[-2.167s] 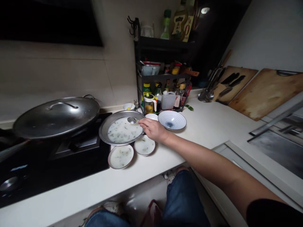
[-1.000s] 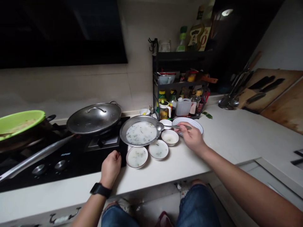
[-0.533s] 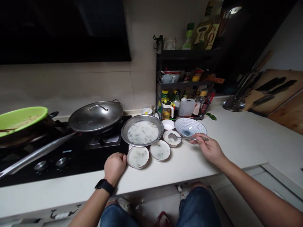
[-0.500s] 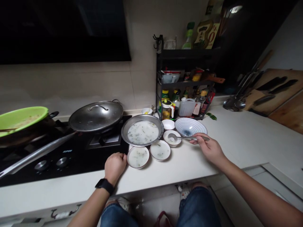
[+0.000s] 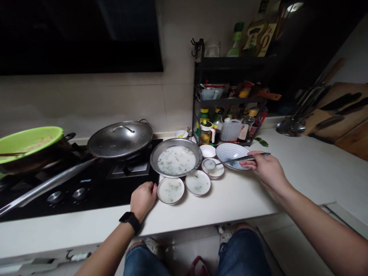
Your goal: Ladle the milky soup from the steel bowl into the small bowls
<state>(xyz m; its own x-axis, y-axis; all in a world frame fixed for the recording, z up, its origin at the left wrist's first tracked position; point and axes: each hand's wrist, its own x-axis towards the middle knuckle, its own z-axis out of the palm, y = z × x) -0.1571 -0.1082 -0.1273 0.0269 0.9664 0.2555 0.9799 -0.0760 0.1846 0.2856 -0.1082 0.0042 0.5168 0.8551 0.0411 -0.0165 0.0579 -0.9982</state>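
My right hand grips a metal soup spoon by its handle. The spoon's head is level and full of whitish liquid, over a small bowl at the right of the group. My left hand rests as a fist on the counter, close beside a small bowl of milky soup with green bits. Between these two stands another filled small bowl. Behind them a wide metal basin holds the same pale soup. Under the spoon handle lies a large patterned bowl.
A small white bowl sits by the basin. To the left, the black stove carries a lidded wok and a green basin. A seasoning rack with bottles stands behind; ladles and knives are at right.
The spoon's head has turned level and now shows liquid in it. My right hand has risen slightly and moved right. The view has shifted a little; my left hand stays beside its bowl.
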